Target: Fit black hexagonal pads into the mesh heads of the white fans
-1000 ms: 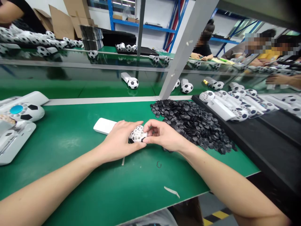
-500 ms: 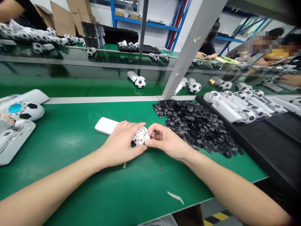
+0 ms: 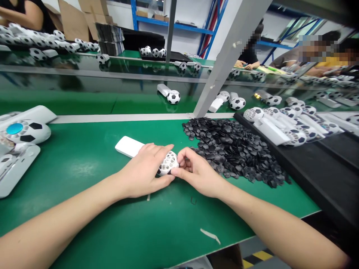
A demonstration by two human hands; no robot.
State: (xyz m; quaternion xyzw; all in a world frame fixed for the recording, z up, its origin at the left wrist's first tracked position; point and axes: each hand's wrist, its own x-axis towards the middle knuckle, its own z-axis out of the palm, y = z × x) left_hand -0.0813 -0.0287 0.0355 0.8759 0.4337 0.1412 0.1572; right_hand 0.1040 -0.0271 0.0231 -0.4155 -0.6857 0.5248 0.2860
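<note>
Green counter (image 3: pixel 84 209) of an assembly line, seen from above. At centre lies a small white fan (image 3: pixel 167 163) whose ball-shaped head is a lattice of mostly open cells; its flat white handle (image 3: pixel 127 146) rests on the counter and points away to the left. Left hand (image 3: pixel 143 172): grip closed around the head from the left, steadying it. Right hand (image 3: pixel 198 172): thumb and forefinger pinched at the head's right edge; whether a piece sits between them cannot be told. By judgement the head is early in filling, as most cells show white and few dark. Just right of the hands, a heap of small black pieces (image 3: pixel 232 149). Further right, a black tray (image 3: pixel 322 172) carrying fans in rows (image 3: pixel 283 123). At far left, 1 fan with a blue hub (image 3: pixel 24 130).
</note>
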